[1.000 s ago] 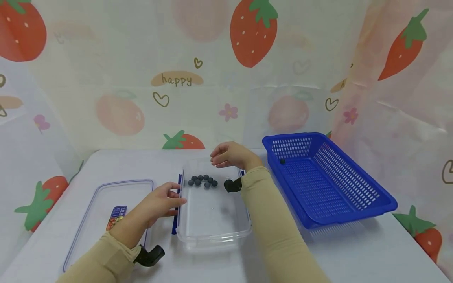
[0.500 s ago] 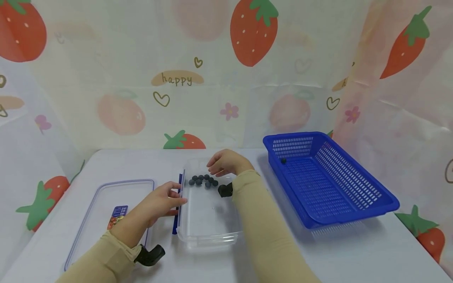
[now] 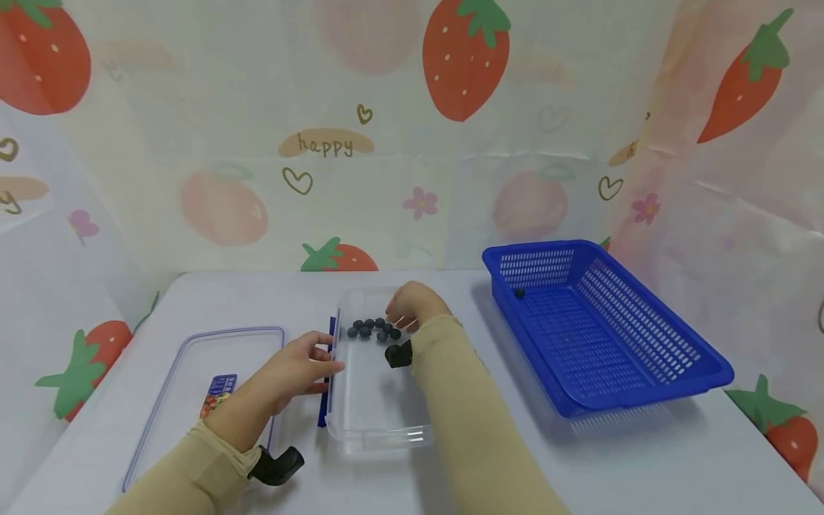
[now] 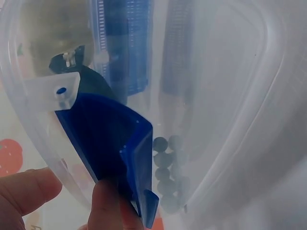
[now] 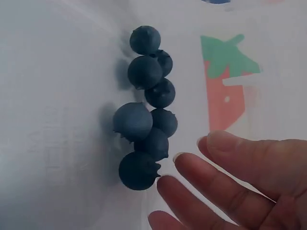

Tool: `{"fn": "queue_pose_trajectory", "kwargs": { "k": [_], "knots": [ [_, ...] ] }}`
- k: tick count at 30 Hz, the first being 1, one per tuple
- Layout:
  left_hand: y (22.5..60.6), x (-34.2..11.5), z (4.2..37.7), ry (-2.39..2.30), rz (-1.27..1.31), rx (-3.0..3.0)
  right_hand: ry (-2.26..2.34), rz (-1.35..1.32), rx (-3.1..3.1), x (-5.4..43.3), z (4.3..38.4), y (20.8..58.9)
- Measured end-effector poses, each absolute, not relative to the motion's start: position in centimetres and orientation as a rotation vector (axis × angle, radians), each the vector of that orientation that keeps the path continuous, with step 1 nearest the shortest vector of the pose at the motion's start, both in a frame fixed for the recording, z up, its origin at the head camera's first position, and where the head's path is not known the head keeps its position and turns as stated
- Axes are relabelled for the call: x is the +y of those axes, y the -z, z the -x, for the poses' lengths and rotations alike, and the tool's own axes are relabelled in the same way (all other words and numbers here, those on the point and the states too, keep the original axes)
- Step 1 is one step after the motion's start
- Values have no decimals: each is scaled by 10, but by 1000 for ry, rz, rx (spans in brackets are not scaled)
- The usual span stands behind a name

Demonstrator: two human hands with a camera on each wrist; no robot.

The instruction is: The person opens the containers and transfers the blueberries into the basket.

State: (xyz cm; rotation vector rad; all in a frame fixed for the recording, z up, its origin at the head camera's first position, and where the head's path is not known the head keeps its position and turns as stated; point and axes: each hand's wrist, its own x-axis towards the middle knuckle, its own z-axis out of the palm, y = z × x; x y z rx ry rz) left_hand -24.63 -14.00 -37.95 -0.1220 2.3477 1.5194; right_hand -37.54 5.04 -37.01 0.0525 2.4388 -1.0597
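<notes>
A clear plastic box (image 3: pixel 380 433) with blue side latches stands on the table. My left hand (image 3: pixel 306 365) holds its left wall, thumb over the rim and fingers by the blue latch (image 4: pixel 103 136). Several blueberries (image 3: pixel 365 333) lie clustered inside, toward the far end. Above that end is my right hand (image 3: pixel 420 303), its fingers loosely bent downward. The right wrist view shows its fingertips just beside the blueberries (image 5: pixel 145 72), with nothing held; contact with the lowest one is unclear. My right forearm hides the box's right side.
Left of the box lies a clear lid (image 3: pixel 230 330) with a coloured label (image 3: pixel 219 395), partly behind my left forearm. A blue slotted basket (image 3: pixel 650 391) stands at the right with one blueberry (image 3: pixel 519 293) in its far left corner. A strawberry-print sheet hangs behind.
My right hand has moved down and slightly left, from over the box's far right edge to beside the blueberries. My left hand keeps its hold on the box.
</notes>
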Motion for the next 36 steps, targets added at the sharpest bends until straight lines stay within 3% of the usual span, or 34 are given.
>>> {"fn": "queue_pose_trajectory", "kwargs": {
  "k": [10, 36],
  "knots": [
    [381, -139, 245, -1515, 105, 2354, 901, -158, 2451, 51, 374, 383],
    [379, -140, 245, -1520, 107, 2349, 1128, -31, 2207, 50, 370, 396]
  ]
}}
